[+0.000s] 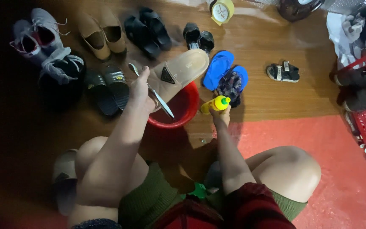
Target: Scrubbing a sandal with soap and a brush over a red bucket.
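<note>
over the red basin, a tan slide sandal is gripped at its heel by the left hand, which also clasps a thin metal tool. just beside the basin, the right hand closes around a yellow bottle. blue flip-flops, black slides and grey sneakers ring them on the wooden floor.

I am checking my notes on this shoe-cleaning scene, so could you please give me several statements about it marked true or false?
1. The left hand holds a tan slide sandal over a red basin. True.
2. The right hand holds a blue bottle. False: the bottle is yellow.
3. A pair of blue flip-flops lies beyond the basin. True.
4. The basin sits on a table. False: it sits on the wooden floor.
</note>
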